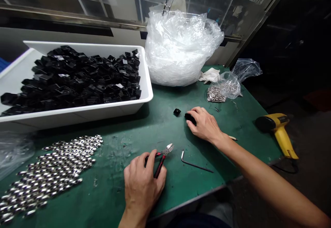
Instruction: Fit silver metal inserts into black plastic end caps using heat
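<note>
My left hand (143, 181) is closed round the red and black handles of small cutting pliers (165, 150), whose metal jaws point up and right over the green table. Farther right, my right hand (203, 122) has its thumb and fingers on a black plastic part (190, 118) at the table surface. Just left of that lies another small black part (177, 112). An L-shaped hex key (196, 166) rests between my hands, nearer the front edge.
A white bin (148, 83) full of black parts stands at the back left. Rows of metal pieces (51, 172) lie in front of it. A clear plastic bag (178, 52), a bag of small screws (216, 94) and a yellow heat gun (281, 135) are behind and right.
</note>
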Tool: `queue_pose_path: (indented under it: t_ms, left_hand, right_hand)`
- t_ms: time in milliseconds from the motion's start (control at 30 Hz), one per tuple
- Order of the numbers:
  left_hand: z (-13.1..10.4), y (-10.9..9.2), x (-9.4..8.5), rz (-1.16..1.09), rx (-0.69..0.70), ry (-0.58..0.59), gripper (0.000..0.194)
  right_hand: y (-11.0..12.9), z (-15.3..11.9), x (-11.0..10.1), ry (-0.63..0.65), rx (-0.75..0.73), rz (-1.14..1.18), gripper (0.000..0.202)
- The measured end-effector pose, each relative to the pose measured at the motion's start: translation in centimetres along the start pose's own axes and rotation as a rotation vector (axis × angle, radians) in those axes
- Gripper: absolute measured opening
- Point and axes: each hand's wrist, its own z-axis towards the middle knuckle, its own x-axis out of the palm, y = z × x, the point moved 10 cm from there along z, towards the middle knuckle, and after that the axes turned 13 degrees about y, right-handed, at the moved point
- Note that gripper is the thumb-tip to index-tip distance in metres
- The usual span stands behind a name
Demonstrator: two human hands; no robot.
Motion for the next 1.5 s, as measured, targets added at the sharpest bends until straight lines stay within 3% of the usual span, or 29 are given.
queue_pose_path:
  t_ms: [200,333,567,767,1100,1400,1500]
  left_hand:
    - [-0.1,0.0,-0.4,-0.022,-0.015,-0.036,0.042]
    - [0.2,0.0,-0.6,-0.031,-0.033,-0.002,0.04]
    - [1.1,0.2,-1.1,0.019,-0.051,0.081,0.041]
    - [0.2,0.6,-1.5,0.075,-0.013,0.079,0.042]
    - [0.0,0.5,-1.9,0.12,-0.007,0.152,0.044]
    - [0.6,-0.4,-1.7,0.139,-0.009,0.276,0.047]
    - [0.6,-0.2,-0.8,0.128,0.002,0.316,0.034]
  right_hand:
    - [3.6,3.9,0.6,0.059,-0.166,-0.027,0.055]
    - [4.7,4.5,1.4,0.134,-0.254,-0.051,0.038]
    - [7.1,1.5,2.0,0.201,-0.404,-0.022,0.02]
    - [9.4,-1.3,2.5,0.259,-0.489,0.002,0.011]
    - [11.8,-2.1,3.6,0.296,-0.564,0.032,0.03]
    - [11.6,-3.2,4.9,0.258,-0.592,0.131,0.047]
    - [11.2,-3.6,5.7,0.224,-0.625,0.176,0.049]
